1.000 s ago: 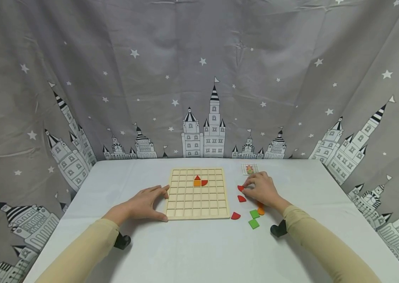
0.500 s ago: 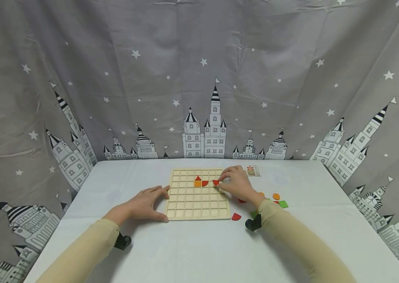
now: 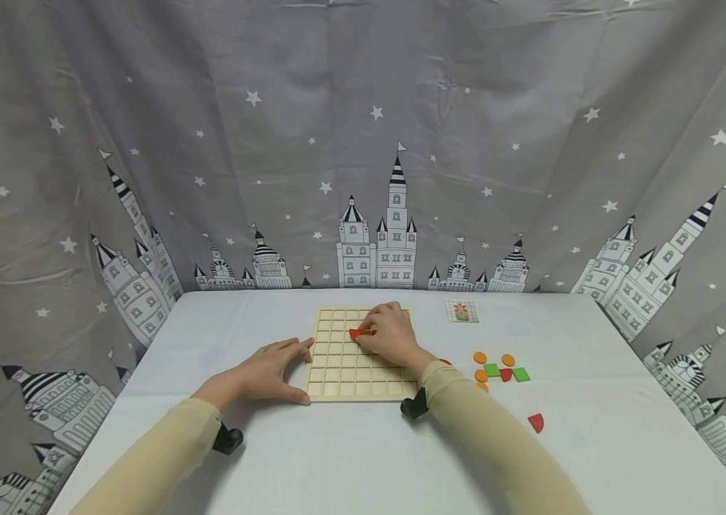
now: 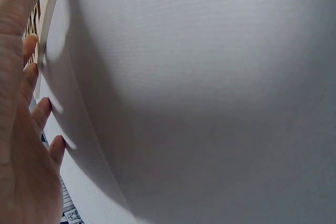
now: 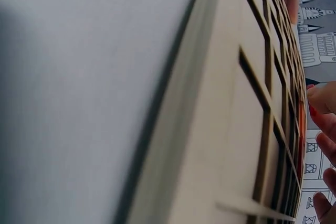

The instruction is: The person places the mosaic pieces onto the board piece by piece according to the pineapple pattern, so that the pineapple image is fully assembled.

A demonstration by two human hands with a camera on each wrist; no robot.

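Red piece [image 3: 353, 334] sits pinched in right hand [image 3: 391, 335]; only the left wrist view shows outspread left hand [image 4: 25, 150] palm-side.

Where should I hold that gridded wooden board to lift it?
Probably grip the board by its left and right edges, one hand from each side: it lies flat with straight edges, and the left hand touches the left one.

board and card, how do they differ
The board is far larger than the card. The board has ridged, pale beige cells, while the card is whitish with a printed coloured picture. The board has the left hand at its edge and the right hand over it, whereas the card lies apart from both hands. Both lie flat and show a grid.
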